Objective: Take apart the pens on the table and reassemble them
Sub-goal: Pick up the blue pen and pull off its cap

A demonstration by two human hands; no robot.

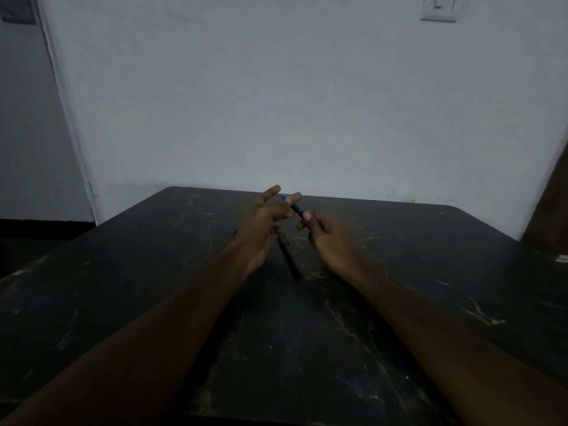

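1. Fingers (273, 191) of the left hand (261, 222) are spread and mostly straight above the dark tabletop (123, 287). One fingertip lies against the blue far end of the held pen (295, 207), with no closed grip that I can see.
2. Just right of that palm, a second pen (290, 256) lies flat on the tabletop between the two wrists. Its long axis runs from far-left to near-right, and neither hand touches it.
3. The held pen is in the air, slanting from its blue tip at far-left down to its near-right end.
4. The right hand (325, 238) pinches that near end between thumb and fingertips and seems to carry the pen alone.
5. The coming pull likely runs along this slant. The left hand, already at the blue end, is the nearer one to close there and draw a part off.
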